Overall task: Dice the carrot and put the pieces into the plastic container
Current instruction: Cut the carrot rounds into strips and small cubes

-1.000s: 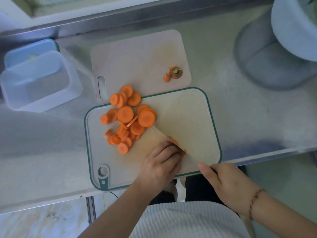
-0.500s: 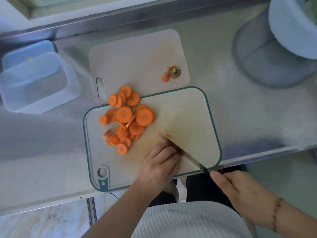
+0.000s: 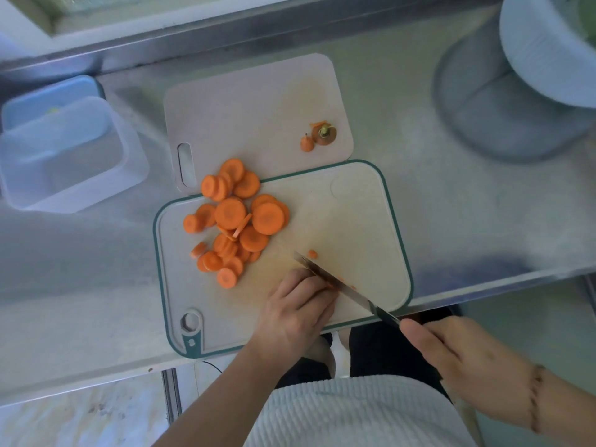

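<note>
Dicing step | my left hand (image 3: 295, 309) pinned orange carrot rounds (image 3: 233, 221)' neighbour on green-rimmed cutting board (image 3: 361, 221) | right hand (image 3: 451, 353) clutched steel knife (image 3: 342, 285) | next: crosswise cuts

I see soft, cool daylight from the far edge washing the steel desk (image 3: 451, 201) in hazy glare; the whole picture is slightly blurred, edges bowed by the wide lens.

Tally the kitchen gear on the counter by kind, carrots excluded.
Cutting boards: 2, green-rimmed board, pink board
Plastic containers: 2, clear container, blue container
Knives: 1, knife
White tubs: 1, white tub
Total: 6
</note>
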The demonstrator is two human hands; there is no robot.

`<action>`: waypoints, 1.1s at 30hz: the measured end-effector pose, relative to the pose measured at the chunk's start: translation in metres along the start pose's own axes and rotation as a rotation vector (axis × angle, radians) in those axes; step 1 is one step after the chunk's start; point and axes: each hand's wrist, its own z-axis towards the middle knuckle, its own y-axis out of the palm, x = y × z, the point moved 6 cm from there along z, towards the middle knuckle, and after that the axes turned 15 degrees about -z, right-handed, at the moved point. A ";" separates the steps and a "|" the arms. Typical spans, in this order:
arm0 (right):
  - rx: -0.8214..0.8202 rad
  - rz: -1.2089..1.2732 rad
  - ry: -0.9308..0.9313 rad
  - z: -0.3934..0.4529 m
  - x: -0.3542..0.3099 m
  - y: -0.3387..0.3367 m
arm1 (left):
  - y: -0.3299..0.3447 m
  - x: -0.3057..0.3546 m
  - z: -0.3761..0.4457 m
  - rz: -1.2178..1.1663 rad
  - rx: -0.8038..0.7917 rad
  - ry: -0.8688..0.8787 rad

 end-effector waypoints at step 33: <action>0.033 0.309 0.013 0.033 -0.012 -0.007 | 0.005 0.024 0.024 0.191 0.121 -0.031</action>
